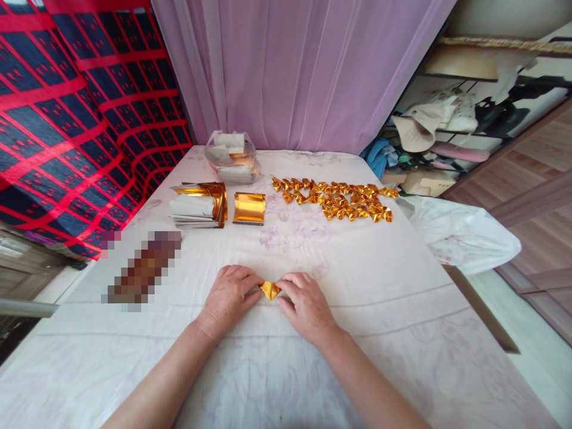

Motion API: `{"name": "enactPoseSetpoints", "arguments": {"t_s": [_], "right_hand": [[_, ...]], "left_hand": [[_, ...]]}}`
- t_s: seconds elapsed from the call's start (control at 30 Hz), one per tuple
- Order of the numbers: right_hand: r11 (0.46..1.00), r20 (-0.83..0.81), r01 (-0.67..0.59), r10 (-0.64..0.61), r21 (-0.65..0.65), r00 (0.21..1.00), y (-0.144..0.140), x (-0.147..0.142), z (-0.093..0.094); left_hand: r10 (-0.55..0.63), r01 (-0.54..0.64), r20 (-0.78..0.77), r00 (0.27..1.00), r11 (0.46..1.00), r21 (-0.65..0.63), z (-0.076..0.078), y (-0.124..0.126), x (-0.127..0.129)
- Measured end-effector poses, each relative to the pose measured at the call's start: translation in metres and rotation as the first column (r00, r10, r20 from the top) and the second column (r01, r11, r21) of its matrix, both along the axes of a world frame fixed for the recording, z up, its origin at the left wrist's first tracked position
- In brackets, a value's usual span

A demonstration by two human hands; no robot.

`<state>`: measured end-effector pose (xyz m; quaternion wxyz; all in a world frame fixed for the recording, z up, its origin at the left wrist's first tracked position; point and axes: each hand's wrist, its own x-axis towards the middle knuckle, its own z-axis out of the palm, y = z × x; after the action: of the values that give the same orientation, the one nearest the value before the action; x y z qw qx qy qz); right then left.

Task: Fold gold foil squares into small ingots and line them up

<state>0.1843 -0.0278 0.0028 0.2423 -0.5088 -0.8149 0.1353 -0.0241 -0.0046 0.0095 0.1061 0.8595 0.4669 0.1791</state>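
Both hands, the left hand [229,298] and the right hand [304,304], pinch a small folded piece of shiny gold foil paper [270,290] between their fingertips, pressing it against the white floral-patterned sheet of the worktop [379,333] right in front of the person. The fold looks half shaped, judging by the heap of finished gold folded pieces [339,201] farther back. The next move probably calls for a firm crease, with stacked gold sheets [199,205] waiting at back left.
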Motion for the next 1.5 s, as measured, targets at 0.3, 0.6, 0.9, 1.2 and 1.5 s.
{"name": "enactPoseSetpoints", "arguments": {"t_s": [0.3, 0.6, 0.9, 1.2, 1.5], "right_hand": [[0.999, -0.015, -0.019, 0.019, 0.034, 1.0, 0.0, 0.003, -0.003], [0.999, -0.029, -0.039, 0.04, 0.026, 0.999, -0.002, 0.004, -0.006], [1.0, 0.046, 0.006, -0.005, -0.022, 0.999, 0.002, -0.001, -0.003], [0.996, -0.006, 0.071, -0.071, 0.045, 0.997, 0.004, -0.002, -0.012], [0.989, -0.069, 0.126, -0.12, 0.08, 0.99, 0.005, -0.003, -0.013]], "left_hand": [[-0.033, 0.031, 0.026, 0.999, 0.997, 0.075, -0.004, -0.003, 0.001], [-0.082, 0.079, 0.026, 0.996, 0.991, 0.106, -0.005, -0.008, 0.009], [-0.037, 0.037, 0.022, 0.999, 0.999, -0.006, -0.001, -0.008, 0.01], [0.034, -0.033, 0.036, 0.999, 0.999, -0.029, 0.002, -0.009, 0.009], [0.141, -0.143, -0.043, 0.989, 0.988, -0.064, 0.007, -0.01, 0.018]]}}
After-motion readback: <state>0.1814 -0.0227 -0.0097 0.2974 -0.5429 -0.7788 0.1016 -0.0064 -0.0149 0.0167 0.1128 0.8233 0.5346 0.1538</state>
